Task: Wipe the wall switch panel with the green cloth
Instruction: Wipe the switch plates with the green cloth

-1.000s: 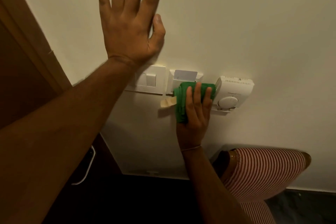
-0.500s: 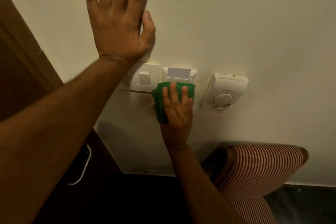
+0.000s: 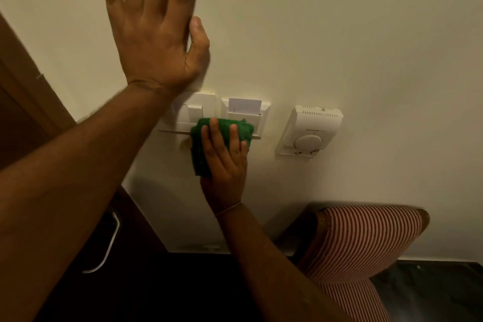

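A thermostat (image 3: 309,129) sits at 3 o'clock of the switch panel (image 3: 194,112). The right hand (image 3: 224,162) presses the green cloth (image 3: 201,149) there with flat fingers; the left hand (image 3: 154,34) lies spread on the wall (image 3: 339,34).

Cloth (image 3: 200,148) on switch panel (image 3: 198,112), under right hand (image 3: 224,165). Left hand (image 3: 154,42) above. Thermostat (image 3: 309,129) right. Chair (image 3: 366,240) below.

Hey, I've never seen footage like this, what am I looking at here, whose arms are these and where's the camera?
The camera sits on a person's head, looking forward and down, so the arms are their own. There is no machine. The left hand lies flat and open on the wall. The right hand presses a green cloth against the lower edge of the white switch panel. A card stands in the slot beside the switch, and a thermostat is mounted further right. Below is a striped chair, with a dark door at left.
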{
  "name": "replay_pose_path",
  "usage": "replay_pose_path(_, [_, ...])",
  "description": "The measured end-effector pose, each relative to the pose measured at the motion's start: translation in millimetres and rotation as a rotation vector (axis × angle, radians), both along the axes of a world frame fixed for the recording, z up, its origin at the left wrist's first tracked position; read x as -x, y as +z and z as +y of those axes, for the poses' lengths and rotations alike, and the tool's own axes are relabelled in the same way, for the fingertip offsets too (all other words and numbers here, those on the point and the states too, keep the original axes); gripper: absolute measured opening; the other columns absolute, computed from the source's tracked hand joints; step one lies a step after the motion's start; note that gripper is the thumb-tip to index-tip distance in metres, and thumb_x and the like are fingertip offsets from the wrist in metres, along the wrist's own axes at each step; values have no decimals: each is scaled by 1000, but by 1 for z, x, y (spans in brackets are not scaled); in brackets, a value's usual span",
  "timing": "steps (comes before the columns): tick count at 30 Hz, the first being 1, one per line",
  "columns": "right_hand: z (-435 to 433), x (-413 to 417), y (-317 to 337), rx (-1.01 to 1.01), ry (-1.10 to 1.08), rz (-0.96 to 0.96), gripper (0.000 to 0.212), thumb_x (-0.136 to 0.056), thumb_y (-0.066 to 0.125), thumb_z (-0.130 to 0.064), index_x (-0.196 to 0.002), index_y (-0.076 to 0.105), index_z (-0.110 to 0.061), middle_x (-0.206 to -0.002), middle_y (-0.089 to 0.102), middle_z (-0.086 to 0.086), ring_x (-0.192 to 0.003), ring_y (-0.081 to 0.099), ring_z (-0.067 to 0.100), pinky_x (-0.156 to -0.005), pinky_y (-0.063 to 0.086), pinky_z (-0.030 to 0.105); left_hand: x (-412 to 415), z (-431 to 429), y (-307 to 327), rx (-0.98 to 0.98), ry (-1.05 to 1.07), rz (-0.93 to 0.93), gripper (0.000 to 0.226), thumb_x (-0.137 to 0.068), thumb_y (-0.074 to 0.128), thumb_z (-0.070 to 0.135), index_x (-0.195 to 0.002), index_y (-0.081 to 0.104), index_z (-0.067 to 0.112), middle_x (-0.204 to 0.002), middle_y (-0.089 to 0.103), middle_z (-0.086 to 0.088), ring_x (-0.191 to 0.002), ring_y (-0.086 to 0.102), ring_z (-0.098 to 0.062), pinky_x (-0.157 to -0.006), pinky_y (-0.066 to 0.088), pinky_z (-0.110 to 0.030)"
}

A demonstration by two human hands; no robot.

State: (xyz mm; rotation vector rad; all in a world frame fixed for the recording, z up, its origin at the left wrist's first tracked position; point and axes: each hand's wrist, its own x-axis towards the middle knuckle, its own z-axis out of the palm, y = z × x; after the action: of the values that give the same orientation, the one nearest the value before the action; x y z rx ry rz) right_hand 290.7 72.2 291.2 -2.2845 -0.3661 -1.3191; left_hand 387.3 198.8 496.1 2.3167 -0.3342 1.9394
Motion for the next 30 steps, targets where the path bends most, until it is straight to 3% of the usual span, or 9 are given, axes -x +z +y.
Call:
replay_pose_path(5, [-39, 1, -8, 120, -33, -43, 65, -110, 60, -32, -165, 26, -25, -178, 12, -8, -166, 15, 21, -136, 8, 43, 3, -2, 2, 9, 7, 24, 58, -114, 31, 45, -161, 36, 11, -156, 46, -38, -144, 40, -57, -126, 21, -67])
replay_pose_path(8, [-56, 9, -12, 31, -115, -17, 54, -115, 50, -32, -163, 28, -22, -178, 13, -9, -166, 13, 21, -136, 7, 41, 3, -4, 1, 13, 14, 29, 58, -115, 31, 46, -160, 38, 11, -155, 48, -37, -143, 42, -57, -118, 29, -74])
replay_pose_path(12, [-58, 15, -8, -23, -113, 32, 57, -110, 57, -25, -161, 31, -17, -167, 34, 4, -166, 11, 21, -136, 7, 41, 0, -2, 2, 15, 35, 11, 58, -114, 31, 46, -161, 36, 14, -156, 48, -35, -145, 40, -53, -117, 30, -74])
replay_pose_path(14, [-59, 20, -2, -43, -75, 67, 52, -114, 49, -30, -160, 32, -15, -165, 37, 6, -166, 9, 20, -137, 6, 41, -1, -2, 4, -5, 48, -2, 59, -113, 31, 46, -164, 33, 15, -159, 46, -33, -147, 37, -51, -124, 23, -70])
replay_pose_path(16, [-61, 25, 3, -48, -27, 135, 50, -116, 38, -36, -160, 31, -14, -166, 34, 6, -167, 4, 18, -137, 2, 39, -3, -1, 6, -17, 53, 2, 61, -112, 32, 47, -166, 30, 17, -162, 42, -31, -150, 34, -50, -132, 4, -55])
replay_pose_path(18, [-64, 34, 9, -31, 3, 193, 51, -117, 32, -38, -161, 30, -12, -169, 28, 7, -167, -2, 15, -137, -3, 36, 0, -1, 10, -36, 46, 17, 63, -110, 35, 46, -167, 31, 17, -164, 40, -30, -152, 32, -51, -131, -7, -47])
replay_pose_path(24, [-80, 73, 25, 24, 35, 246, 71, -104, 60, -10, -165, 25, -14, -175, 18, 3, -167, 0, 19, -137, -1, 36, 23, -4, 18, -28, -27, 120, 72, -107, 49, 41, -171, 27, 18, -171, 29, -27, -161, 19, -46, -131, 0, -53])
replay_pose_path(27, [-97, 97, 23, 56, 28, 261, 64, -107, 52, -17, -165, 27, -15, -176, 16, 0, -167, 4, 21, -137, -1, 36, 55, -9, 1, 141, -16, 164, 78, -106, 52, 42, -173, 17, 21, -176, 20, -19, -165, 2, -28, -132, 3, -54])
replay_pose_path(30, [-117, 125, 13, 105, 21, 315, 68, -105, 51, -17, -166, 24, -20, -177, 11, -5, -167, 3, 20, -137, -2, 34, 113, -33, -57, 276, -93, 309, 79, -107, 48, 41, -175, 13, 22, -180, 10, -13, -167, 3, -30, -134, 5, -55])
